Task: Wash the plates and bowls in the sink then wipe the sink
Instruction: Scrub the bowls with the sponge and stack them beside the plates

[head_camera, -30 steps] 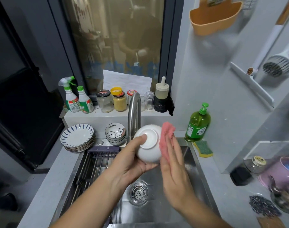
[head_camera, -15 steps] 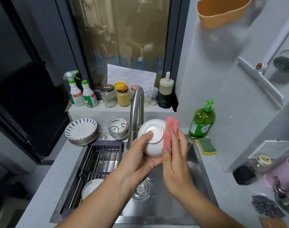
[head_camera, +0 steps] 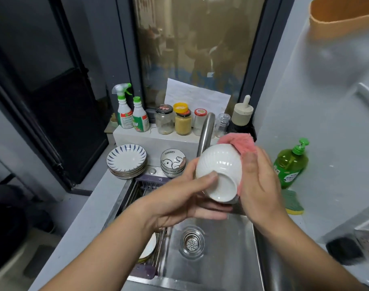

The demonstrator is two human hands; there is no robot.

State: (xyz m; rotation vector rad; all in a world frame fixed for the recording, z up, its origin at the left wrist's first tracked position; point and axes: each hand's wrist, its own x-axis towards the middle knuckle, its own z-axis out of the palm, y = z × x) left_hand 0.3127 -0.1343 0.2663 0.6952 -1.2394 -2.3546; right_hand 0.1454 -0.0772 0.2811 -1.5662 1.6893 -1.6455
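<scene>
A white ribbed bowl [head_camera: 220,164] is held bottom-up above the steel sink [head_camera: 225,259]. My left hand [head_camera: 185,198] grips it, thumb on its foot ring and fingers underneath. My right hand [head_camera: 261,185] presses a pink cloth [head_camera: 240,142] against the bowl's right side; the cloth sticks out above the bowl. A stack of blue-striped plates [head_camera: 127,160] and a stack of cartoon bowls [head_camera: 172,162] stand on the counter behind the sink. Another dish [head_camera: 149,247] lies under the rack [head_camera: 156,244] at the sink's left, mostly hidden by my left arm.
The tap [head_camera: 206,133] rises just behind the bowl. The drain [head_camera: 192,242] shows in the sink floor. A green soap bottle [head_camera: 290,164] and a sponge [head_camera: 293,203] sit at the right. Spray bottles [head_camera: 133,114] and jars [head_camera: 182,120] line the ledge.
The bowl has tilted so its foot faces me more. The pink cloth has slid up over the bowl's far right side. The camera has dipped closer to the sink.
</scene>
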